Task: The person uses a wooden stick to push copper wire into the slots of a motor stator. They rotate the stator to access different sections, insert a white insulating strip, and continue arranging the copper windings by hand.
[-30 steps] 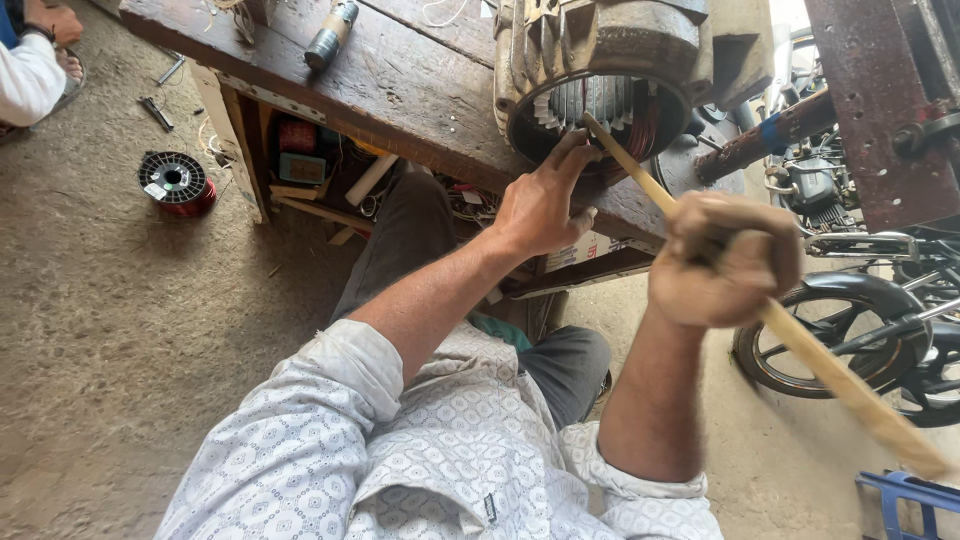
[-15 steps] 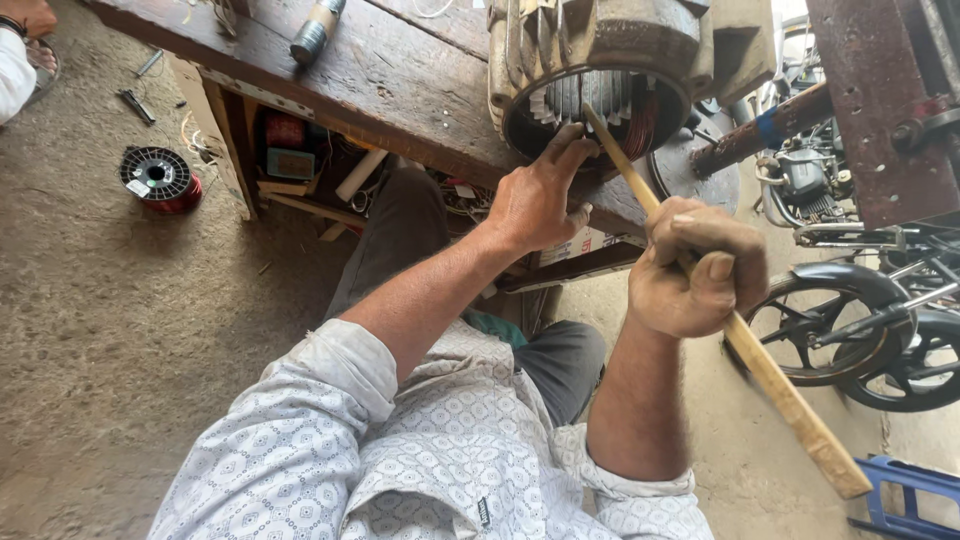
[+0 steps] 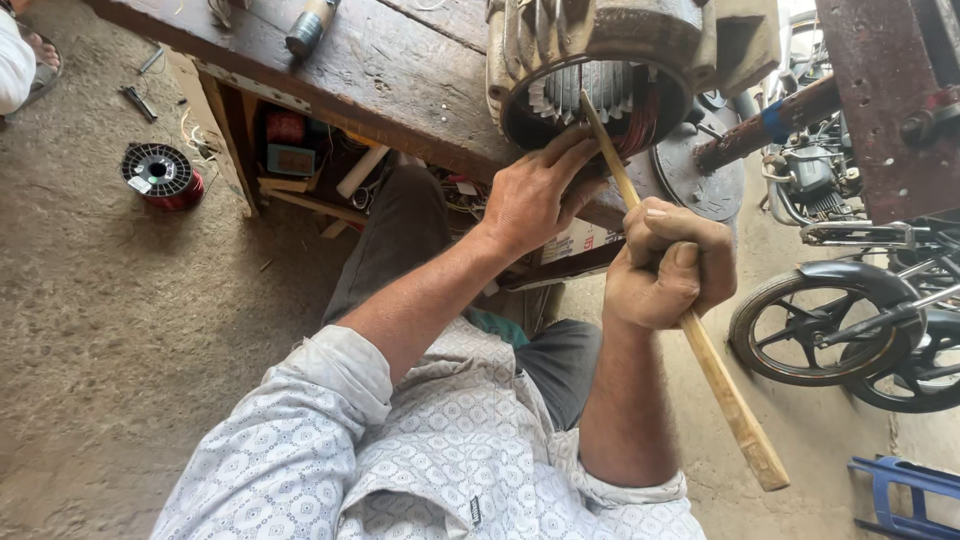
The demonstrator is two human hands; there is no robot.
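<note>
The right hand (image 3: 665, 265) is clenched tight round a wooden stick (image 3: 700, 345), its tip poked into the motor (image 3: 600, 60) at the desk (image 3: 400, 70) edge. The left hand (image 3: 535, 195) rests at the motor's open rim, fingers (image 3: 570, 150) curled loosely, gripping nothing, apparently steadying the copper wires (image 3: 640, 115).

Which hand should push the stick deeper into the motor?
Probably the right hand: it grips the stick, whose tip sits inside the motor. The left hand only rests on the rim, fingers by the windings.
</note>
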